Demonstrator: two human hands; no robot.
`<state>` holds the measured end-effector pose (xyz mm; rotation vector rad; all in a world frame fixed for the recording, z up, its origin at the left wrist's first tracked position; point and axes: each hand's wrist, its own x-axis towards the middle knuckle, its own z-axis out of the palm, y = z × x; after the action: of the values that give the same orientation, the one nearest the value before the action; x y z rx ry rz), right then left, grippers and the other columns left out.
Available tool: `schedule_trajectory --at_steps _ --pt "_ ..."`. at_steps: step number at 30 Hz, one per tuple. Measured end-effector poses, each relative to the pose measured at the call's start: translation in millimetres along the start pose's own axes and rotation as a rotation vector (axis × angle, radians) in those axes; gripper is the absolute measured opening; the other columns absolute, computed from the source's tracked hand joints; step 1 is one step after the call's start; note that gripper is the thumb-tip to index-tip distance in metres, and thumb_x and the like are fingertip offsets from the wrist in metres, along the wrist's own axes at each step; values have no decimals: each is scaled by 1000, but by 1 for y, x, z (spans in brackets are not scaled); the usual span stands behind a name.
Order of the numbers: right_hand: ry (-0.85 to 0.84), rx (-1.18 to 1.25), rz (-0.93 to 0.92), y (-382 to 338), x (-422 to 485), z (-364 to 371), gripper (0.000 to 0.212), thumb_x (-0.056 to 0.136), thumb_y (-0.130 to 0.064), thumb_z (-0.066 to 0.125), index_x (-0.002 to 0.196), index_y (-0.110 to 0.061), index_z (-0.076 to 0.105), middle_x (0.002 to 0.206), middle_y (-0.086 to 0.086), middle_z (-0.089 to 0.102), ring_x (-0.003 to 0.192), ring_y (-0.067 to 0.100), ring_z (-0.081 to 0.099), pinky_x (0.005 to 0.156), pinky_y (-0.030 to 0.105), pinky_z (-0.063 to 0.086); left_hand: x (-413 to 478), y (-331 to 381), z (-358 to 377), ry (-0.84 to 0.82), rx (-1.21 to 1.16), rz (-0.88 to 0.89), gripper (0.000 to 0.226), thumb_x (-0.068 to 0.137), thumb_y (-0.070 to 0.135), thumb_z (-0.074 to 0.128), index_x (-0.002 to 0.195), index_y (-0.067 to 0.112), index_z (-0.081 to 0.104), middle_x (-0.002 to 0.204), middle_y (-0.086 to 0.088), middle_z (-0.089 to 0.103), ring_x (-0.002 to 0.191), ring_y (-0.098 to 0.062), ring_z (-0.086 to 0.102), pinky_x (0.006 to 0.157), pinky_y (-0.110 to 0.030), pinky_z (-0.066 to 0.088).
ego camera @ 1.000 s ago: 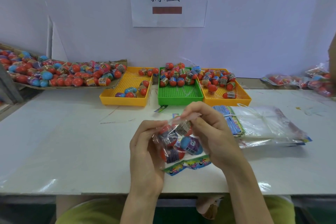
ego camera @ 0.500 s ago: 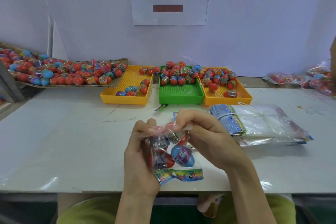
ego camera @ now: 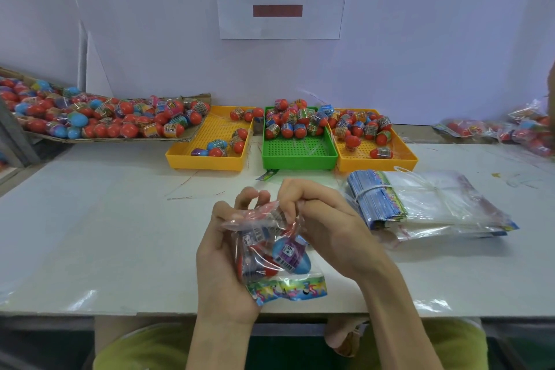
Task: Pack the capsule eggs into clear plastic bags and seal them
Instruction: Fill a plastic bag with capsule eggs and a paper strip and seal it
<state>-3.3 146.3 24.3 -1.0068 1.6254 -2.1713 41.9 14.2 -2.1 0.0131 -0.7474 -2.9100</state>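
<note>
Both hands grip one clear bag [ego camera: 274,252] of capsule eggs above the near table edge: the left hand [ego camera: 223,252] cradles its side, the right hand [ego camera: 318,219] pinches its top. Farther off, the green tray [ego camera: 300,156] and two yellow trays [ego camera: 207,159] hold eggs; empty bags [ego camera: 432,204] are stacked on the right.

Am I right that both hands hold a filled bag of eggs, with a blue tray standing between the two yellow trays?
Not quite: the head view shows the middle tray is green. Both the left hand and right hand do hold the filled bag, between yellow trays.
</note>
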Motion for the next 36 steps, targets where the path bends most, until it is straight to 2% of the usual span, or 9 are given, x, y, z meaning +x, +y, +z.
schedule_trajectory --at_steps 3,8,12,16,20,23,26,33,36 --pt "-5 23 -2 1 1 2 37 90 1 34 72 -21 57 77 -8 51 71 6 48 66 18 38 0 0 -1 -29 -84 40 38 91 22 51 58 21 70 74 6 71 80 -14 75 70 -31 61" --pt "41 -12 7 4 2 7 30 85 -1 36 67 -20 51 72 -1 42 66 12 35 61 22 31 -1 3 1 -137 -171 34 40 91 16 43 53 20 51 65 5 55 71 -11 64 73 -28 58" --pt "66 0 25 4 3 7 27 82 -7 36 66 -20 53 73 1 44 70 15 38 63 29 29 -1 3 3 -55 -175 16 37 88 15 49 52 18 47 66 4 54 68 -12 62 73 -29 58" --pt "111 -23 92 5 4 9 21 89 -26 44 73 -17 54 81 22 48 82 21 46 67 27 41 -1 1 1 41 -149 41 27 87 17 51 60 19 51 75 1 59 71 -17 67 72 -32 60" --pt "138 -213 107 8 2 10 20 85 -20 71 74 -24 55 77 -15 60 76 6 60 64 21 49 -2 2 -6 89 -130 29 31 93 26 48 65 20 61 86 -3 69 77 -21 72 71 -34 61" --pt "162 -193 116 7 3 10 19 85 -19 72 74 -28 59 79 -11 60 79 9 61 66 23 50 -3 5 -5 123 -130 42 25 84 35 57 72 19 73 100 -4 75 87 -24 75 70 -34 61" --pt "186 -78 110 6 3 10 14 87 -14 70 79 -23 63 81 2 59 76 10 61 66 19 49 -1 5 -4 107 -52 16 27 85 27 57 80 17 81 111 -6 76 96 -24 75 70 -32 61" --pt "298 54 105 6 3 5 10 86 -13 65 89 -18 73 91 5 68 81 19 67 66 27 56 -1 3 3 36 20 -62 31 87 16 51 95 24 80 124 -6 73 102 -23 74 72 -33 62" --pt "348 82 66 3 2 1 16 86 -11 63 91 -18 76 91 10 68 84 23 67 68 29 57 0 4 7 60 90 -92 29 85 18 58 103 29 78 119 -12 73 96 -23 76 64 -33 61"
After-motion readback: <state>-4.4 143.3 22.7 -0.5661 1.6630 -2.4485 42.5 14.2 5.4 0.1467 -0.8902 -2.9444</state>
